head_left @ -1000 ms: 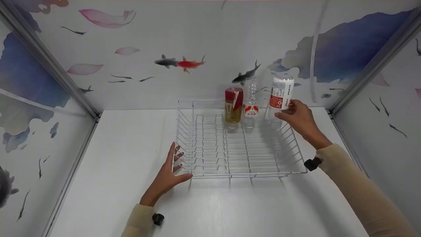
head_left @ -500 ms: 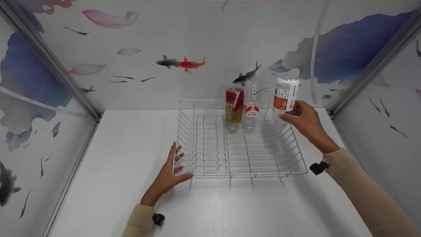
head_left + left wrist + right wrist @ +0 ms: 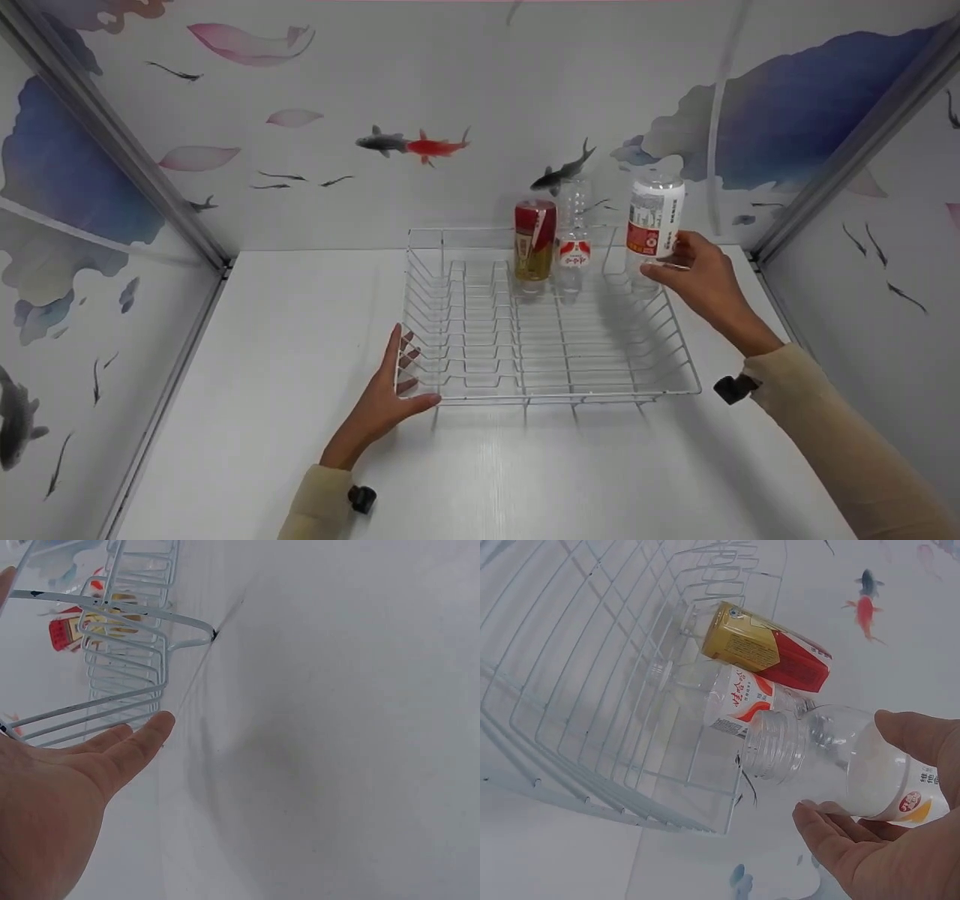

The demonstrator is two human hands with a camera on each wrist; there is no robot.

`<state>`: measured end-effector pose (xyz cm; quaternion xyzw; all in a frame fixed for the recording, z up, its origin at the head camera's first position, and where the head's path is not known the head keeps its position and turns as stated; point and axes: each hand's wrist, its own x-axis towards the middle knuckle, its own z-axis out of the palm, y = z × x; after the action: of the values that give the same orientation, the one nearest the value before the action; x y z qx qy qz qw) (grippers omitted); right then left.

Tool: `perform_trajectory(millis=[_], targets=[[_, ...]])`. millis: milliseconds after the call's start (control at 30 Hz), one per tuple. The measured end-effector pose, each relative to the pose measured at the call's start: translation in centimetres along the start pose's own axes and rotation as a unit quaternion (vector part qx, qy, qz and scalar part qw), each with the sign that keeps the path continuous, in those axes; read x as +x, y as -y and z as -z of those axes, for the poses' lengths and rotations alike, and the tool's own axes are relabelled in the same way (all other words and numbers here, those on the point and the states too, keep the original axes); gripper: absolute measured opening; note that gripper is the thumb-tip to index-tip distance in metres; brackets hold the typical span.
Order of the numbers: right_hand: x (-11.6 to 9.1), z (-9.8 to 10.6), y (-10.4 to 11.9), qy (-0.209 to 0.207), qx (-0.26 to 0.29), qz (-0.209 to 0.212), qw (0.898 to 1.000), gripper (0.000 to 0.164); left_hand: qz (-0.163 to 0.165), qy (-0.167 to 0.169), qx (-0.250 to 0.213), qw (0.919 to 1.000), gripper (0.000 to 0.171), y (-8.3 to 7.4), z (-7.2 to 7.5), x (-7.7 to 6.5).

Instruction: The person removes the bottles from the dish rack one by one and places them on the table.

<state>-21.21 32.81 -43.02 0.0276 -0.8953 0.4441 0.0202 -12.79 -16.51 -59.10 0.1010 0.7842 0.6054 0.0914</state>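
Note:
My right hand (image 3: 709, 281) holds a clear plastic bottle (image 3: 654, 214) with a white, red and orange label near the rack's back right corner. The bottle is upside down; its uncapped, threaded neck (image 3: 774, 744) shows in the right wrist view, with thumb and fingers on either side of the body. At the front left corner of the white wire dish rack (image 3: 570, 395), my left hand (image 3: 375, 405) rests with straight, spread fingers, its thumb along the front rim. A red and gold can (image 3: 534, 240) and another clear bottle (image 3: 574, 255) with a red-and-white label stand at the rack's back.
The rack stands on a white table (image 3: 300, 322), which continues to its left and in front. Behind it rises a wall (image 3: 450, 195) painted with fish and petals. Side panels (image 3: 885, 225) close in both sides.
My right hand has moved the bottle a little to the right and slightly down, mostly in the first half second. The left hand and the rack stay in place.

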Motion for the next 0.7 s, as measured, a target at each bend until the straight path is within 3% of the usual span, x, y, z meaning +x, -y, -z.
perform_trajectory(millis=[700], targets=[[-0.7, -0.71, 0.22, 0.001, -0.022, 0.04, 0.999, 0.076, -0.001, 0.0, -0.001, 1.0, 0.137, 0.1, 0.17, -0.1]])
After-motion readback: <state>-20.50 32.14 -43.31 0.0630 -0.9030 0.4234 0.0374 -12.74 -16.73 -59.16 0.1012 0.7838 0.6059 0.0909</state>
